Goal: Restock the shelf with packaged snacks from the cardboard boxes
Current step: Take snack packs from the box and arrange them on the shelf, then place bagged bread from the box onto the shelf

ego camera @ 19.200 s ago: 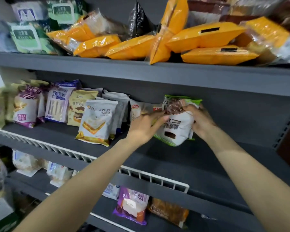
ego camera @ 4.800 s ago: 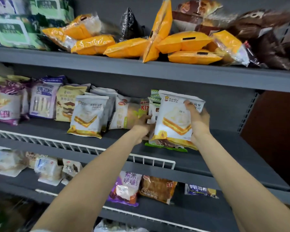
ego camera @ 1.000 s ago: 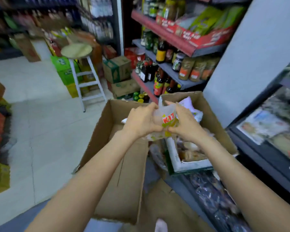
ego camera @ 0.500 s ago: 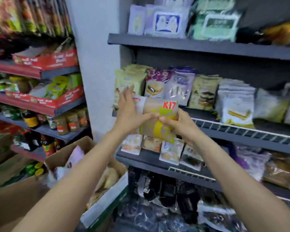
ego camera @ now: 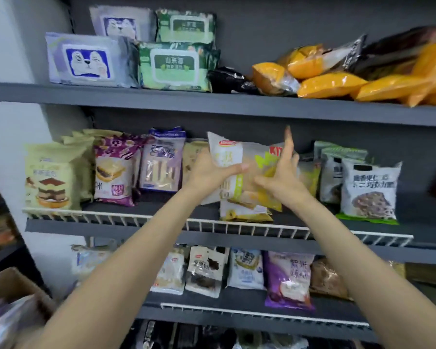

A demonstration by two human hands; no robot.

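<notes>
Your left hand point(ego camera: 209, 170) holds the snack packet point(ego camera: 247, 170) by its left edge: the thumb lies across the front of the wrapper and the fingers go behind it, so this grip is closed on the packet. Your right hand point(ego camera: 280, 175) meets the packet's right side with the fingers straight and spread, one finger pointing up; its grip is wide, pressing rather than clasping.

The snack packet is a pale, partly clear wrapper with a red logo at its top left, yellow print on the right half and red letters at the top right corner. It is held tilted in front of the middle shelf point(ego camera: 161, 229), above the white wire rail point(ego camera: 262, 226) at the shelf's front edge. A second yellow-and-white packet point(ego camera: 244, 212) stands on the shelf directly below and behind it; contact between the two appears likely, but the blur prevents confirmation.

On the middle shelf to the left stand a cream cake packet point(ego camera: 51, 177), a purple packet point(ego camera: 113, 172) and a lilac packet point(ego camera: 161, 165). To the right stands a white packet with a green base point(ego camera: 368, 192).

On the top shelf point(ego camera: 212, 103) lie wet-wipe packs point(ego camera: 174, 66) and orange bags point(ego camera: 330, 84). A cardboard box point(ego camera: 13, 285) shows at the lower left corner.
</notes>
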